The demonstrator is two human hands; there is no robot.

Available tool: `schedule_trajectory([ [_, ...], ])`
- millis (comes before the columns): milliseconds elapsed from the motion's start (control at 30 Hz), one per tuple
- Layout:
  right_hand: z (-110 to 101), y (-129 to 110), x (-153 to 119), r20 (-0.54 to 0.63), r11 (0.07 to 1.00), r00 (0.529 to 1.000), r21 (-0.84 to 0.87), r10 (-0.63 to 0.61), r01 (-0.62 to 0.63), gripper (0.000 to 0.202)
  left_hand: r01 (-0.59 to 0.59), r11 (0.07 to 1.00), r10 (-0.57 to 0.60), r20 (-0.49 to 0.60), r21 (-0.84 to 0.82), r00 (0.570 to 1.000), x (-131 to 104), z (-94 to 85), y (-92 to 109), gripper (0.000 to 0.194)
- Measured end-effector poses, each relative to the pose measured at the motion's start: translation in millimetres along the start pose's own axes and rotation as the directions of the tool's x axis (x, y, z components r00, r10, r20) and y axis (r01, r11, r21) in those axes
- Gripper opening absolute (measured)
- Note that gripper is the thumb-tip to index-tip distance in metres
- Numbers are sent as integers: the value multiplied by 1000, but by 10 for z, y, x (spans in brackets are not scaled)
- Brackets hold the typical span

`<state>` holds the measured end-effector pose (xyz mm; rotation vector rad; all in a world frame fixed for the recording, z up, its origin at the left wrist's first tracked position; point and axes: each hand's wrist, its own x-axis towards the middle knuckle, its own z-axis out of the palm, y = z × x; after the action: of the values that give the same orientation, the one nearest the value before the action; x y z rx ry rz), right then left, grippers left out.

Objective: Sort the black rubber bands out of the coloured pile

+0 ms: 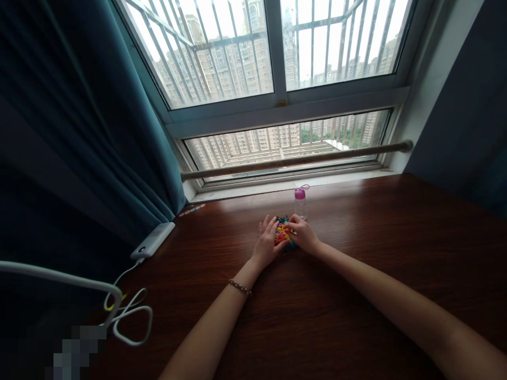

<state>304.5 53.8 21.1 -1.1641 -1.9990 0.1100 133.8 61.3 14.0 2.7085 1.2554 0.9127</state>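
A small heap of thin, multicoloured bands or strands (pixel 282 232) lies on the brown wooden table, mostly yellow, pink and red, with dark and blue ones at its edges. My left hand (pixel 267 243) rests against its left side, fingers stretched out and thumb reaching along the near edge. From the right, my right hand (pixel 304 234) reaches over the heap with its fingers pinched together at the strands. What lies between those fingertips is too small to make out. Just behind my right hand stands a clear bottle (pixel 300 206) with a pink cap and loop; the hand hides part of its base.
The wooden table (pixel 356 221) extends to a window (pixel 277 100) with a metal rail (pixel 301 160). At left are a blue curtain (pixel 130 132), a white box-shaped device (pixel 153 240) with a cable (pixel 148 316), and a white curved tube (pixel 59 279).
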Motion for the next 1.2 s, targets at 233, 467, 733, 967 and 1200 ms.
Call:
schedule_trajectory([
  [233,35,49,-50,126,991,986,91,-108,97,21,-16,999,14,70,41,997,-4,-51,56,48],
  [467,-156,130,-249,153,995,984,54,-94,87,18,39,991,-41,12,127,999,-10,-55,76,41],
  [733,-99,82,-72,58,999,997,-2,-51,51,21,157,983,-144,-129,94,981,-11,8,48,35],
  [967,313,148,328,168,996,986,-86,-11,26,36,494,869,-493,-101,-18,864,-4,150,-187,64],
  [1200,379,188,317,241,995,970,-90,-12,34,35,464,878,-457,83,-114,886,25,158,-288,57],
])
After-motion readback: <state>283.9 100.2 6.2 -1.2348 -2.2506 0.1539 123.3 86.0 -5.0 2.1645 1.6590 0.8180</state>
